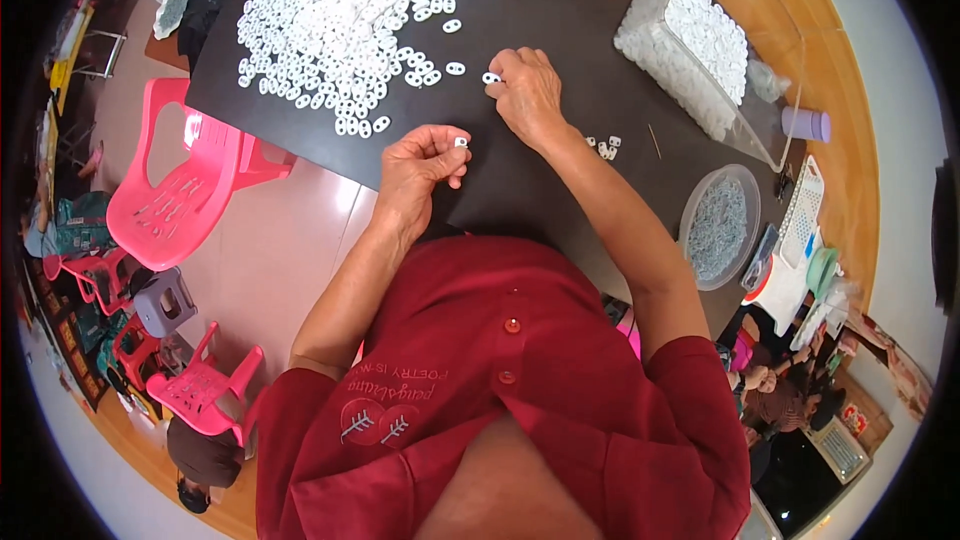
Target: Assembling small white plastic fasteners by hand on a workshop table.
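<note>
Near the table's front edge, my left hand [418, 166] pinches a small white plastic piece [461, 142] with dark openings between thumb and fingertips. My right hand [528, 92], farther forward, has thumb and forefinger closed on a white oval piece with two holes [490, 78]. The two pieces are apart. Left of my right hand spreads a large pile of similar white two-holed ovals [340, 25], with a few loose ones at its edge. Beside my right forearm lies a cluster of several small white pieces [603, 147].
On the dark table [560, 0], a clear bin of white pieces [700, 45] stands at the right. Nearer is a round tub of small grey metal parts [718, 225]. A thin stick [655, 141] lies between. A pink chair [175, 180] stands left of the table.
</note>
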A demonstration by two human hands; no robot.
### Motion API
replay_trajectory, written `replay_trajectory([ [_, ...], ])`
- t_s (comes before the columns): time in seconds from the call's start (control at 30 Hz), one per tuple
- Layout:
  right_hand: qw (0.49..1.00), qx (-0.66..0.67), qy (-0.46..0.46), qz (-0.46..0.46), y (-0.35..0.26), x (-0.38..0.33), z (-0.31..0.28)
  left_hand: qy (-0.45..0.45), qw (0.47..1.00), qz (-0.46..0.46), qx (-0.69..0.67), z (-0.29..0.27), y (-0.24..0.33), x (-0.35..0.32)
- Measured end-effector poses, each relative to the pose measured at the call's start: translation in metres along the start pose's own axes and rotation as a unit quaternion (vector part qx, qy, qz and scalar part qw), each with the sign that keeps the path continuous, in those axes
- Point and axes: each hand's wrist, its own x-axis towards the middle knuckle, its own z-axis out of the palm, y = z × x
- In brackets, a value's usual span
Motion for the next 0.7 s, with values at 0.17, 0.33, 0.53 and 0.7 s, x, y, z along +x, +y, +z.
replay_trajectory([
  [0.17,0.999,-0.025,0.028,0.024,-0.004,-0.005,0.012,0.006,1.0,-0.008,0.029,0.001,-0.003,-0.002],
  [0.33,0.996,0.037,0.068,0.033,-0.018,-0.033,-0.003,-0.019,0.996,-0.026,0.077,0.004,-0.002,-0.005],
  [0.53,0.979,0.019,0.189,0.068,0.028,-0.121,-0.064,-0.023,0.993,-0.054,0.106,0.02,-0.005,-0.003],
  [0.7,0.941,0.03,0.217,0.256,0.075,-0.189,-0.112,-0.038,0.991,-0.061,0.116,0.028,-0.011,0.0],
])
